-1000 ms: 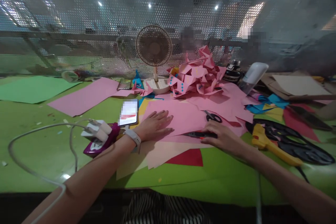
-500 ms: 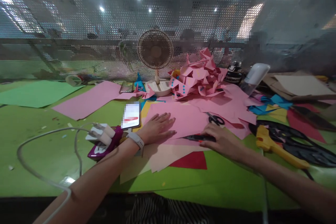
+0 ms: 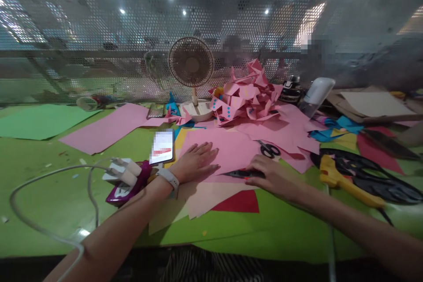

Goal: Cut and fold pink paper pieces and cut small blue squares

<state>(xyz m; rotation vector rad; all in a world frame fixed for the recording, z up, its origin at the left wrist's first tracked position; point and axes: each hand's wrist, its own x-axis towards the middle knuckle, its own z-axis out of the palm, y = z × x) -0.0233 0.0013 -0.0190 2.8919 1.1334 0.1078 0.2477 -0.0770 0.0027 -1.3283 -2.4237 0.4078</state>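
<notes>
My left hand point(image 3: 194, 161) lies flat, fingers spread, on a pink sheet of paper point(image 3: 228, 145). In my right hand point(image 3: 272, 176) is a black utility knife point(image 3: 238, 174) with a red part on it, its tip pointing left along the sheet's near edge. Cream paper point(image 3: 205, 202) and red paper point(image 3: 239, 202) stick out from under the pink sheet. Scissors with black handles point(image 3: 270, 150) rest on the pink paper just beyond my right hand. A phone point(image 3: 161, 146) with a lit screen stands beyond my left wrist.
A purple power strip point(image 3: 115, 195) with white chargers and a looping cable sits at left. Behind are a small fan point(image 3: 191, 64) and a heap of folded pink paper point(image 3: 247, 92). A yellow glue gun point(image 3: 350, 187) lies on a black tray point(image 3: 390, 185) at right.
The whole view has shifted slightly, so things appear a little farther left. Both hands keep nearly the same place on the paper, the knife still in my right hand.
</notes>
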